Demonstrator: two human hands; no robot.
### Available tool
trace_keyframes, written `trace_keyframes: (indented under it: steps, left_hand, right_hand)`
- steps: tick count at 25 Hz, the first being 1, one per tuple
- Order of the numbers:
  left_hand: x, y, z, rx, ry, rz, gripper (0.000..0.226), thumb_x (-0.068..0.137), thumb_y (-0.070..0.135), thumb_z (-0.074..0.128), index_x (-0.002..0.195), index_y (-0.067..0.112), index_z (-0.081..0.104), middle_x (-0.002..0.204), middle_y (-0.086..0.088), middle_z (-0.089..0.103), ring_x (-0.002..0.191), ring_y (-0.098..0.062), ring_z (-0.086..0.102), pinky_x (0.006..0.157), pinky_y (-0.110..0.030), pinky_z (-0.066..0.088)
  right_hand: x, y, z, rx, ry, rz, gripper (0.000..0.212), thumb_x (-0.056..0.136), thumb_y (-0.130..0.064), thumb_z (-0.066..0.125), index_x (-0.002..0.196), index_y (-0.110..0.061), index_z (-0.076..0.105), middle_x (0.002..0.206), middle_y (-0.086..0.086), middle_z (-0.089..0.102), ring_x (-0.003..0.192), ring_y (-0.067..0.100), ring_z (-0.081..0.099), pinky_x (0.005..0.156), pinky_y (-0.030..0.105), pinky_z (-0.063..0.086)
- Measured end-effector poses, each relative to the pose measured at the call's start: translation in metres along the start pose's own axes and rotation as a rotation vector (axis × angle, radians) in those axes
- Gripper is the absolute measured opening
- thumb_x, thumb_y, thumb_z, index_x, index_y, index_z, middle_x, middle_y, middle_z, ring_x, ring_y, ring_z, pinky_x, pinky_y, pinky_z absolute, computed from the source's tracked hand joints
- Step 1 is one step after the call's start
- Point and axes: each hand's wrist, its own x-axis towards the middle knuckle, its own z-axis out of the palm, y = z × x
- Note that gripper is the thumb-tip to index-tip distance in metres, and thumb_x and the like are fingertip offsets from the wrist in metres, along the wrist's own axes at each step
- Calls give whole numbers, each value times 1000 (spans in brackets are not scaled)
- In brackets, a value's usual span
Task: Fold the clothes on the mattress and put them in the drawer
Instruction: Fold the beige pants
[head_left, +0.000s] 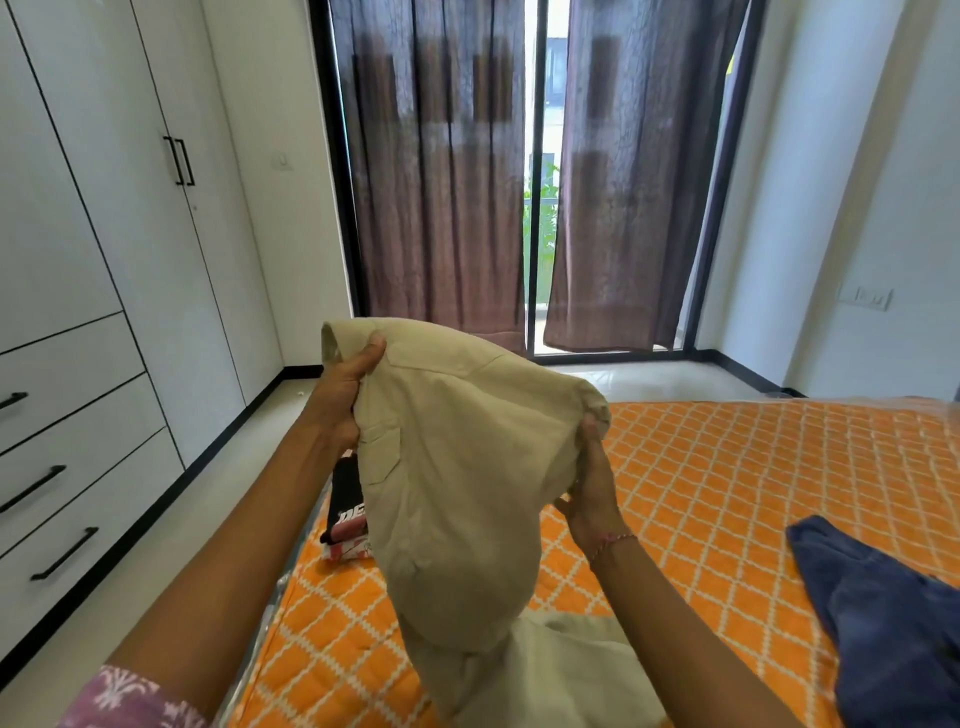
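Nearest the viewer, the tail of the beige shirt (457, 467) trails down onto the orange mattress (727, 467), below both sets of fingers; the rest hangs lifted in the air, so it is not yet folded and not near a drawer. The right hand (592, 493) pinches the shirt's right edge, fingers (589, 431) curled into the cloth near a cuff or hem; the left hand (348, 395) grips the upper left part by the collar or shoulder, thumb over the fabric, clenched on it. Holding it by two high points probably lets the cloth hang and shake straight before it is laid flat; the chest pocket shows just right of the left fingers.

Below the left fingers, half hidden behind the shirt, lies a black and red printed garment (345, 514) at the mattress edge; well to the right of the right fingers a dark blue garment (878, 613) lies crumpled, apparently unfolded. Left of the left fingers, across a strip of floor, stands the white wardrobe with its drawers (78, 467), all closed; one must be opened, and the hands are both full. Beyond the fingers, brown curtains (441, 182) cover a glass door.
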Motion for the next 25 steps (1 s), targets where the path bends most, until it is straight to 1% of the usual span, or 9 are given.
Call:
trace_keyframes:
  steps: [3,8,11,13,15,19,22,23,25]
  left_hand:
    - [0,3,-1,82,2,31,48,81,22,64,125,7,53,101,-11,63,88,-25,63,60,-33,58]
    - [-4,11,-22,702,-8,-306,26,94,17,55,118,9,52,94,-8,61,82,-20,59,69,-30,49]
    - [-4,9,-32,324,35,-350,36,89,35,57,102,2,68,81,-11,69,71,-21,67,65,-29,55]
    - [4,-15,-31,-142,-23,-160,64,75,59,58,107,5,68,100,-11,70,91,-24,67,82,-35,54]
    - [-4,-50,-18,-82,-30,-158,69,75,61,59,121,10,58,113,-10,65,105,-27,60,94,-41,46]
    - [5,-65,-16,115,-14,-243,50,82,39,66,124,12,60,120,-15,64,104,-28,61,90,-41,51]
    - [7,-53,-5,-175,-151,-151,31,77,36,70,98,13,72,102,-9,69,91,-21,65,78,-30,55]
    - [5,-53,5,-102,-183,-176,26,74,29,72,95,12,72,97,-7,71,86,-18,67,73,-28,55]
    - [10,-57,20,174,-150,-191,23,82,11,66,104,8,68,100,-12,71,88,-20,66,70,-27,55]
  right_hand:
    - [6,20,3,-121,-111,120,47,78,-50,68,114,-21,67,97,0,72,86,19,65,71,32,52]
    - [21,-44,7,-358,-74,43,30,93,-23,59,115,-5,61,75,1,65,69,17,60,53,24,50]
    - [21,-81,13,-274,-220,211,36,96,-35,50,91,-3,66,65,9,69,58,22,66,49,27,55]
    - [25,-92,23,-8,-295,139,46,95,-42,47,90,-3,70,79,12,72,71,25,69,68,34,57]
    - [28,-93,25,-14,-313,54,37,92,-38,52,105,-6,66,91,10,70,85,23,66,81,35,53]
    - [34,-105,12,-378,-262,220,19,94,-21,54,87,-6,61,64,7,69,60,19,66,57,31,56]
    - [37,-112,13,-127,-273,109,37,87,-31,61,108,-1,62,94,15,68,88,28,67,85,39,55]
    - [39,-108,11,-110,-284,71,41,86,-32,62,113,-2,61,99,15,67,96,30,64,92,42,51]
    - [35,-102,1,-334,-288,151,27,91,-26,57,99,-2,64,82,12,71,79,25,67,78,36,55]
